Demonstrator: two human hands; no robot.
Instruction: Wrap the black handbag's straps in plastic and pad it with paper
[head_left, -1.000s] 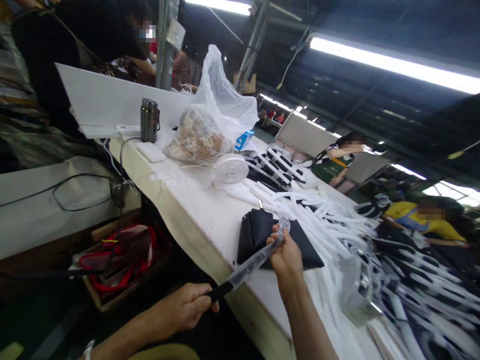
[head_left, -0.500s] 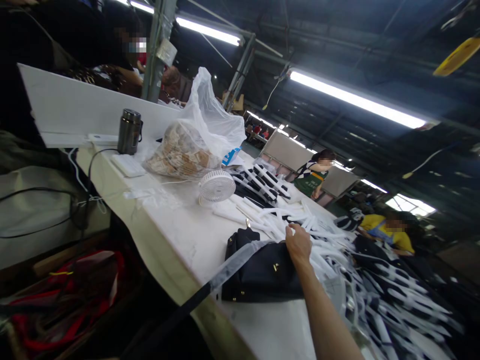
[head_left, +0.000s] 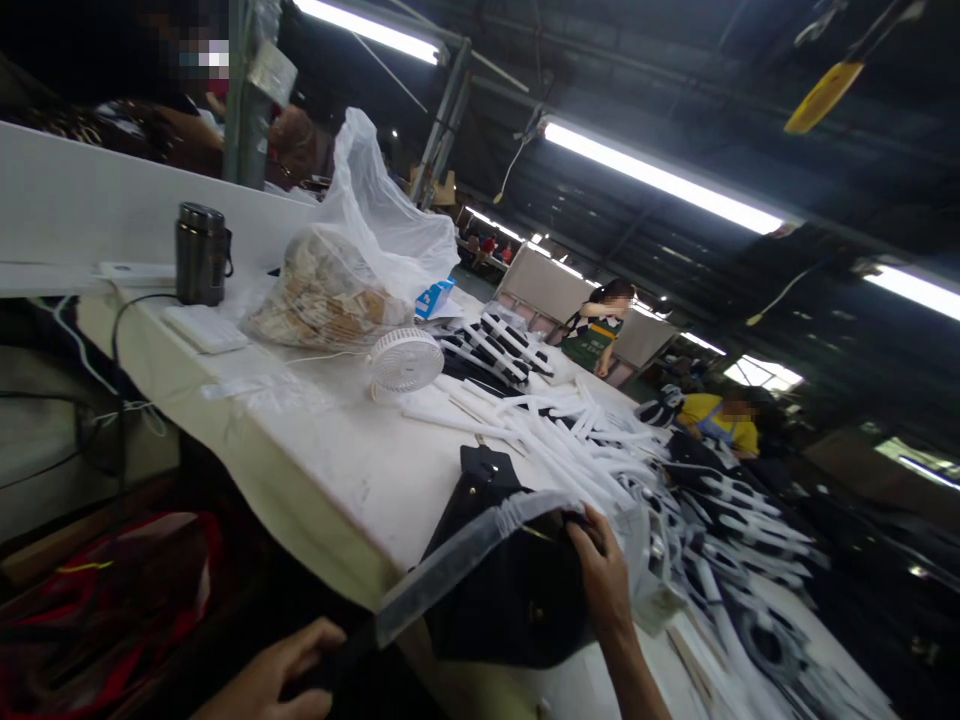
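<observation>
A black handbag (head_left: 517, 580) lies at the near edge of the white table (head_left: 337, 470). My right hand (head_left: 604, 575) grips the bag's top edge, fingers closed on it. A black strap in a clear plastic sleeve (head_left: 450, 570) runs from the bag down to my left hand (head_left: 277, 675), which is closed around the strap's black end below the table edge. A heap of white-wrapped black straps (head_left: 600, 440) spreads to the right of the bag.
On the table stand a small white fan (head_left: 405, 362), a plastic bag of tags (head_left: 337, 290), a dark flask (head_left: 201, 253) and a blue box (head_left: 435, 297). A red bag (head_left: 105, 600) sits below left. Other people work at the far tables.
My right hand came back from the strap heap and took hold of the bag's top edge. My left hand is in view again at the bottom, and the bag sits nearer the table edge.
</observation>
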